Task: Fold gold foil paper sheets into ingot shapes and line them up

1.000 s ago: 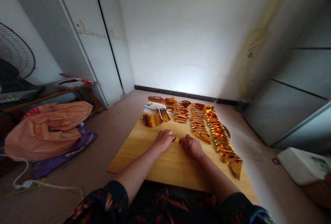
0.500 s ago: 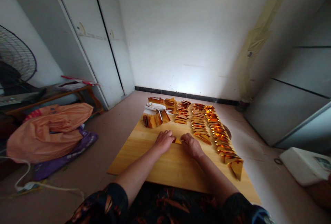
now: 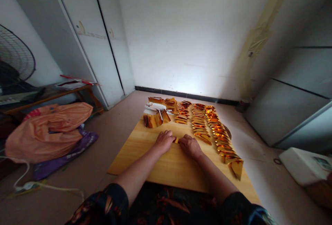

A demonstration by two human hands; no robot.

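Near the middle of the wooden board (image 3: 145, 149), a small piece of gold foil paper (image 3: 176, 141) lies between my two hands, mostly covered by fingers. My left hand (image 3: 165, 142) pinches its left end. On its right end, my right hand (image 3: 190, 145) presses with bent fingers. Rows of folded gold foil pieces (image 3: 201, 123) run along the right half of the board, the longest row (image 3: 220, 135) at the far right. Behind my left hand stands a curved stack of gold foil sheets (image 3: 153, 120).
A white roll-shaped item (image 3: 155, 106) lies among the foil stacks at the back. An orange bag (image 3: 49, 131) and a purple bag (image 3: 64, 155) rest on the floor at left, near a fan (image 3: 17, 53). A white box (image 3: 306, 166) stands at right.
My right hand has shifted slightly left, closer to my left hand, and less of the gold foil paper shows between them. The left hand stays in place.
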